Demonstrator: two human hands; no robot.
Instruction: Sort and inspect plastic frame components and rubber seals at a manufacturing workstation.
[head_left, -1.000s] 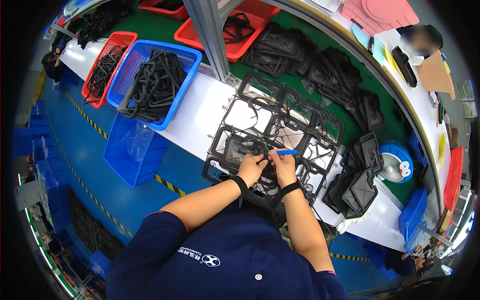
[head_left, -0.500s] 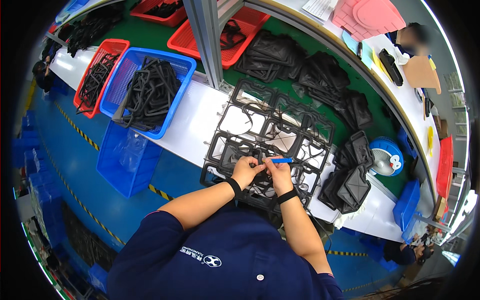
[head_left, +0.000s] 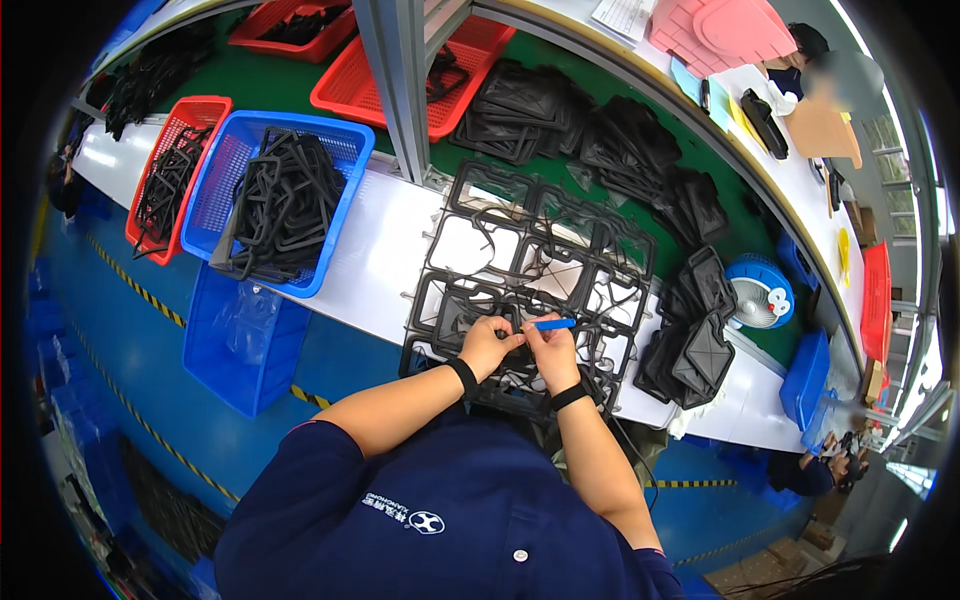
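Over the near side of a rack of black rectangular frames, both my hands work close together. My right hand is closed around a slim tool with a blue handle, its working end hidden by the fingers. My left hand pinches a black frame part, thumb and fingertips almost meeting the right hand's. What lies exactly between the fingertips is too small to make out. Clear film and thin black strips lie among the frames.
Left of the rack, a blue basket and a red basket hold black parts; a blue bin sits below. Black parts lie piled on the right and beyond the rack. A blue fan stands right; a metal post rises behind.
The view has shifted slightly, so the scene sits a little further left. Both hands keep the same grip at the same place on the rack.
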